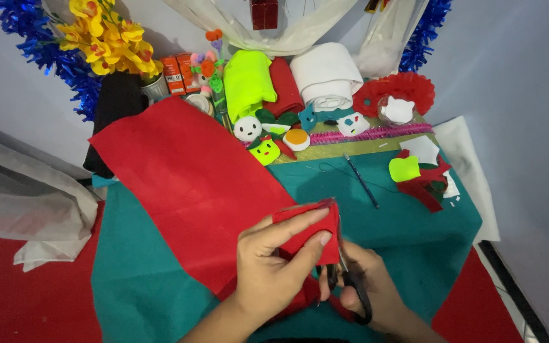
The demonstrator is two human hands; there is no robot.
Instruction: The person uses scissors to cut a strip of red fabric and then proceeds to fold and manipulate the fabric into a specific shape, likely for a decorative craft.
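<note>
The person is cutting a folded piece of red felt (pixel 309 232) with black-handled scissors (pixel 349 286), working just in front of the large red felt sheet (pixel 192 178) that is lying across the teal table cover (pixel 414 235). The piece looks to be still joined to that sheet at its lower edge, though the hands are hiding the join.

The left hand (pixel 274 260) is pinching the folded piece, thumb on the near face and fingers (pixel 300 223) curled over the top edge, so the grip is closed on the felt and is keeping it upright and taut. The right hand (pixel 370 286), just to the right of the piece and partly behind it, is closed through the scissor loops; the blades are mostly hidden behind the felt, so how far apart they are cannot be told.

To cut well here, the person is probably best served by keeping the fold tight and feeding the felt into the blades, with the left fingertips staying clear of the cutting line.

Beyond the sheet, felt rolls (pixel 287 79) and small felt figures (pixel 268 136) are lying in a row.
</note>
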